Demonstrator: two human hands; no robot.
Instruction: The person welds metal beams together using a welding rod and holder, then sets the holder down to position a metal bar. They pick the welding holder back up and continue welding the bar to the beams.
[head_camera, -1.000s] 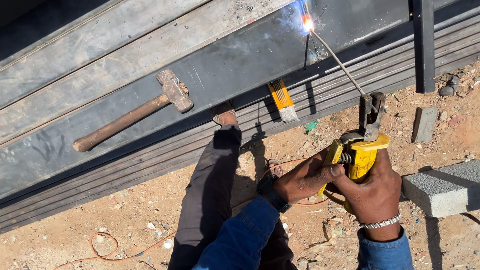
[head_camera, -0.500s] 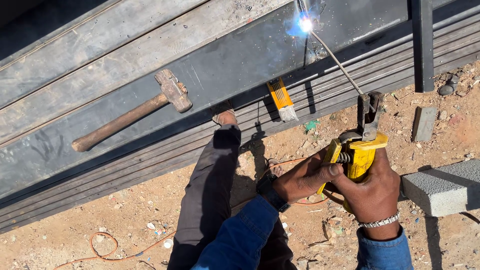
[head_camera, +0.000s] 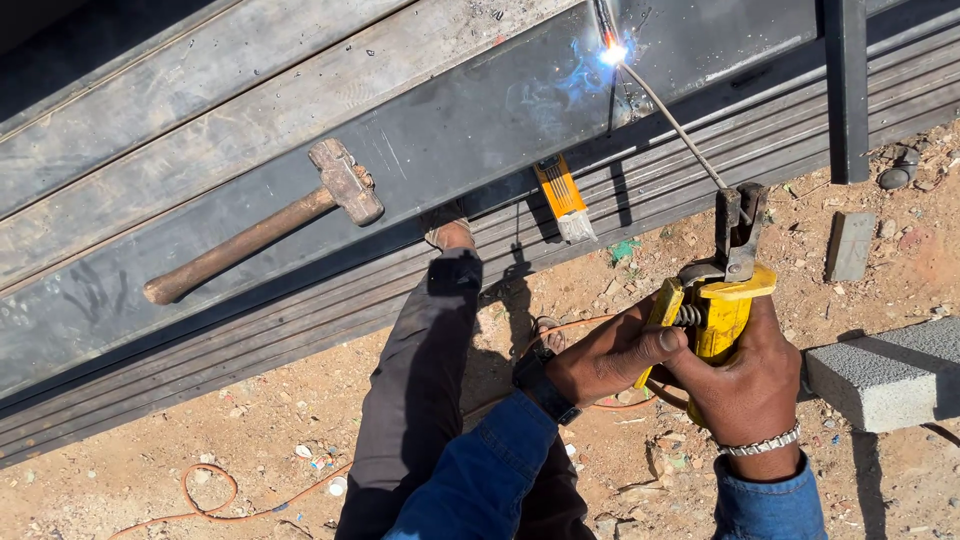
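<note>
My right hand grips the yellow handle of an electrode holder. My left hand wraps the same handle from the left side. A thin welding rod runs from the holder's jaws up to the dark steel beam, where a bright blue-white arc burns at its tip. A hammer with a rusty head and wooden handle lies on the beam to the left. A small wire brush with an orange handle rests against the beam's lower edge.
My leg in dark trousers reaches toward the beam, foot on the stacked steel strips. A grey concrete block sits at the right and a smaller one beyond it. An orange cable trails over the sandy ground. A black upright bar stands at the right.
The arc and rod tip have stayed at nearly the same spot on the beam. Both hands keep their hold on the holder.
</note>
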